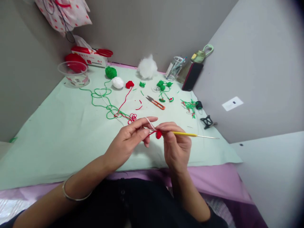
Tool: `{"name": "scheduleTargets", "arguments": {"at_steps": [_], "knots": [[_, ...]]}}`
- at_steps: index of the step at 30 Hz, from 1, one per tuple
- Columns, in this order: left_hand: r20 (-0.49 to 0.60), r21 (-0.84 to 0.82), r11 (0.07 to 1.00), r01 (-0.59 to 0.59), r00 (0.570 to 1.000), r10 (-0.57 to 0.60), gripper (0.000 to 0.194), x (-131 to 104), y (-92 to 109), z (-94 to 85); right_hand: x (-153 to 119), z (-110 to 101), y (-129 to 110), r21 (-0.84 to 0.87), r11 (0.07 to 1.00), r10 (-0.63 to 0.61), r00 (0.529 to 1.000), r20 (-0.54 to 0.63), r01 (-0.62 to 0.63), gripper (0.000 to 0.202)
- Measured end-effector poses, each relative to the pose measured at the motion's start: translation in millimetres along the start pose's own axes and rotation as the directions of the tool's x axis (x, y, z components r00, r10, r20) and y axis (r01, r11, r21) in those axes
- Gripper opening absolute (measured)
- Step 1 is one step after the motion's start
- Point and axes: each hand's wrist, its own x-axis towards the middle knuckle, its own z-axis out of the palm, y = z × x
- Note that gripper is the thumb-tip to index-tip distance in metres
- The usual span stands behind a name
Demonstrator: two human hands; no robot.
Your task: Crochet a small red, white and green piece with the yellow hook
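Hands hold red crochet, snips and yarn beyond.

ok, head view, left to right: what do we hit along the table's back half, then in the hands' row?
Back: clear tub → green yarn ball → white yarn ball → red yarn → white fluff → clear cup → phone.
Hands: left hand → red piece → right hand → hook's exposed end.

One end of the yellow hook is hidden inside the grip of the right hand, by which the red piece is also partly covered. Near the far right corner of the tabletop, the green bottle is partly blocked by the phone. At the far edge, the small print of the tissue box cannot be read.
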Motion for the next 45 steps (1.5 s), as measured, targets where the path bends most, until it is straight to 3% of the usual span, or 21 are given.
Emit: {"name": "scheduleTargets", "arguments": {"at_steps": [8,14,20,31,35,39,42,45], "knots": [[-0.011,-0.032,0.999,0.021,1.000,-0.021,0.047,7,1,4.6,2,-2,0,0.079,0.997,0.016,0.999,0.028,-0.018,0.016],[-0.083,0.221,0.970,-0.097,0.990,0.118,0.020,6,6,-8.3,5,-5,-3,0.178,0.975,0.116,0.988,0.100,-0.132,0.019],[0.008,0.246,0.967,-0.071,0.997,0.072,0.031,2,13,-15.9,3,-12,-1,0.158,0.973,0.138,0.974,0.178,-0.166,0.018],[0.040,0.201,0.976,-0.077,0.997,0.071,0.033,1,14,-15.8,5,-6,-1,0.151,0.977,0.140,0.988,0.062,-0.148,0.018],[0.025,0.211,0.974,-0.084,0.996,0.081,0.029,0,16,-18.0,3,-7,-1,0.082,0.991,0.097,0.992,0.074,-0.103,0.018],[-0.008,0.251,0.962,-0.107,0.994,0.113,0.022,-2,18,-16.8,0,-5,-8,-0.168,0.985,-0.031,0.997,0.064,0.042,0.020],[-0.009,0.254,0.961,-0.113,0.993,0.119,0.030,-2,16,-13.3,-2,-3,-13,-0.336,0.933,-0.123,0.991,0.043,0.130,0.021],[-0.017,0.306,0.941,-0.148,0.987,0.161,0.040,0,11,-11.5,-4,-2,-14,-0.379,0.908,-0.176,0.984,0.040,0.178,0.023]]}}
